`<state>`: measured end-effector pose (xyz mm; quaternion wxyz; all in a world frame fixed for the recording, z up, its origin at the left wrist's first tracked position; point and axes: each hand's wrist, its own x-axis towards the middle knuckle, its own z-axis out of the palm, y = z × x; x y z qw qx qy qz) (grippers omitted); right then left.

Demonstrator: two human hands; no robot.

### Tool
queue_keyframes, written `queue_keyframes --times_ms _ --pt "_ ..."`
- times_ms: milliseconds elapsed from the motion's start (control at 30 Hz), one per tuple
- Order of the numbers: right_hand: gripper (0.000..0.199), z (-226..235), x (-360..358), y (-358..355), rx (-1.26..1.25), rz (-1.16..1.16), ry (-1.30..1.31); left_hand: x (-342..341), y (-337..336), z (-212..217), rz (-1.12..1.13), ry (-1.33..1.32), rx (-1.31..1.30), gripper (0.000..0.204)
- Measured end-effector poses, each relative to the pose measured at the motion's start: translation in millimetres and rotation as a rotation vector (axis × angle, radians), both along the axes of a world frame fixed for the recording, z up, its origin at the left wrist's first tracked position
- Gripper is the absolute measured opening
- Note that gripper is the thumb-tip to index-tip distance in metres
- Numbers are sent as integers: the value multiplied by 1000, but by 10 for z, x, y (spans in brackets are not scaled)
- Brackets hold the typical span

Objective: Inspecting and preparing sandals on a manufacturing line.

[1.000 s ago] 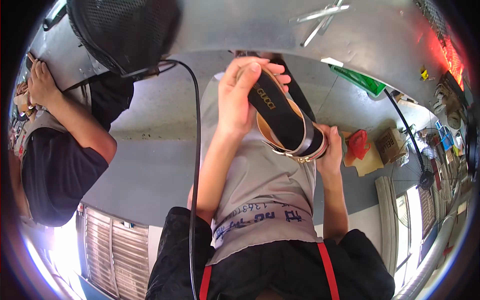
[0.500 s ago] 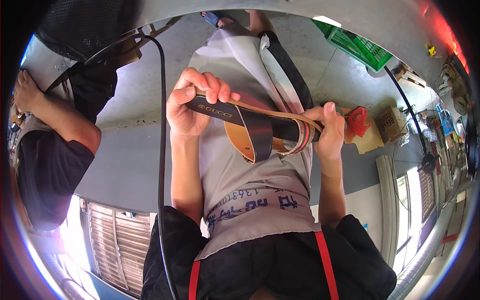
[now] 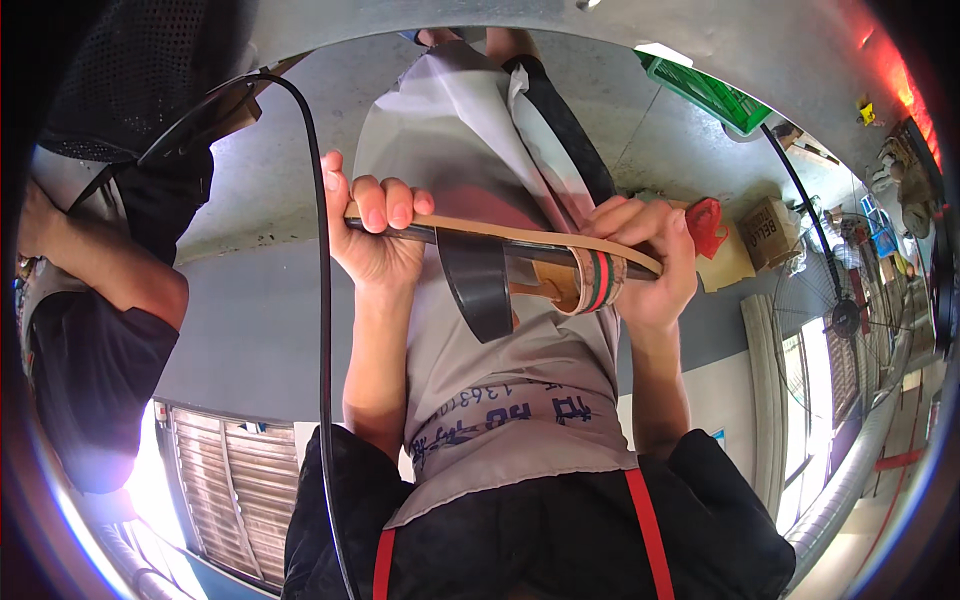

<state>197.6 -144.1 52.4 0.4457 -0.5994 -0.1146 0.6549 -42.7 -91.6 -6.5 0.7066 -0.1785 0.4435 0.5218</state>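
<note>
A sandal (image 3: 530, 238) is held up between my two hands, in front of my grey apron. Its tan sole edge faces up, and a wide black band (image 3: 474, 290) and a band with a green-red-green stripe (image 3: 600, 281) hang below. My left hand (image 3: 382, 235) grips the left end, fingers curled over the edge. My right hand (image 3: 655, 262) closes round the other end, beside the striped band. The insole shows only as a thin dark strip.
A black cable (image 3: 322, 330) hangs close to my left arm. Another person's forearm (image 3: 110, 265) is at the far left. At the right are a green crate (image 3: 710, 95), a red bag (image 3: 706, 228), a cardboard box (image 3: 768, 232) and a fan (image 3: 846, 318).
Both hands have tilted the sandal, so its insole has turned away and its edge faces me. Its left end is lower, and the right hand's fingers now curl further over the sole.
</note>
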Motion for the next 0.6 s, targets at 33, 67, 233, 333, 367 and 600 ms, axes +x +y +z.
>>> queue_keyframes --times_ms 33,67,233,333,367,600 --pt "59 21 -42 65 -22 -45 7 -40 -27 -22 4 -16 30 17" --pt "57 29 -64 104 -45 -90 11 -59 -45 -42 9 -35 59 19" --pt "55 -35 -57 202 -10 -30 -23 -87 -31 -73 96 -57 66 19" --pt "54 -38 -47 234 -19 -7 -46 -66 -15 -61 116 -54 52 21" --pt "53 -45 -51 248 -24 -21 -49 -69 -3 -59 107 -49 54 21" --pt "52 -89 13 324 6 21 -54 -3 84 -36 73 25 -92 27"
